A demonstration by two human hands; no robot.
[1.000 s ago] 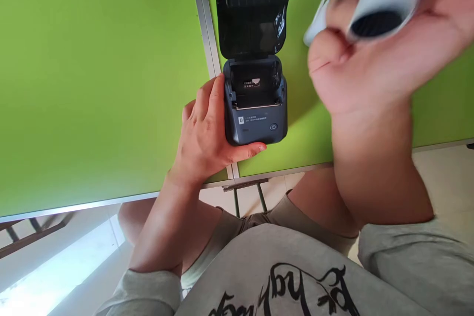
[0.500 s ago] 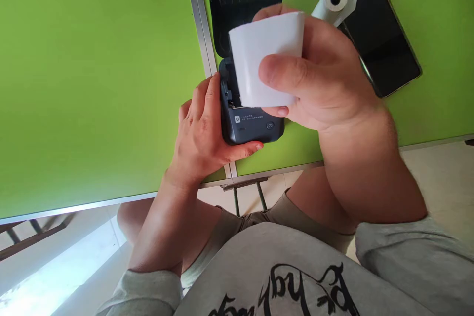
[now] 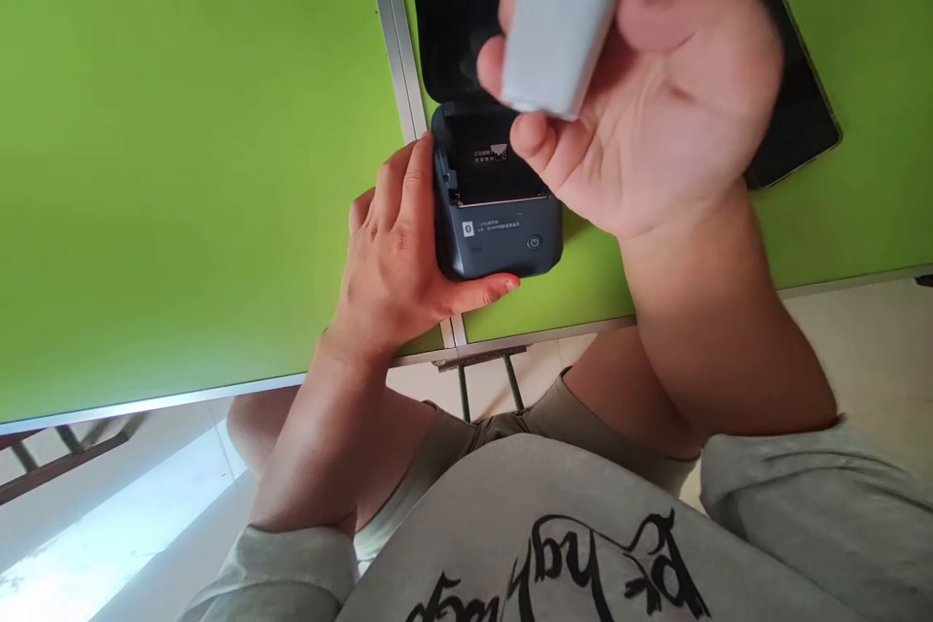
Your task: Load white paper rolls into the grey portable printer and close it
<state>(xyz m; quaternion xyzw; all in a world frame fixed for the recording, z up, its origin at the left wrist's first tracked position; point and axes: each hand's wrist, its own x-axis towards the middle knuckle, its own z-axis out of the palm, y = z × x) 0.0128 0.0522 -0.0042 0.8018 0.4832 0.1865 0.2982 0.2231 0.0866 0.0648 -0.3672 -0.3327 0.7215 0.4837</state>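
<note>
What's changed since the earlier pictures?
Still holding the white paper roll, the right hand swung left over the boxy dark-grey plastic printer, then moved away from the person, turning the roll and mostly uncovering the printer's compartment. The left hand stayed against the printer's side, the black plastic lid open.

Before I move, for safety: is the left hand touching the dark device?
Touching: the head view shows the left hand with fingers along the dark device, no gap.

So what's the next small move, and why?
Probably lower the white paper roll in the right hand toward the bay of the Bluetooth printer: its lid is open, no roll shows inside, and the left hand braces it.
</note>
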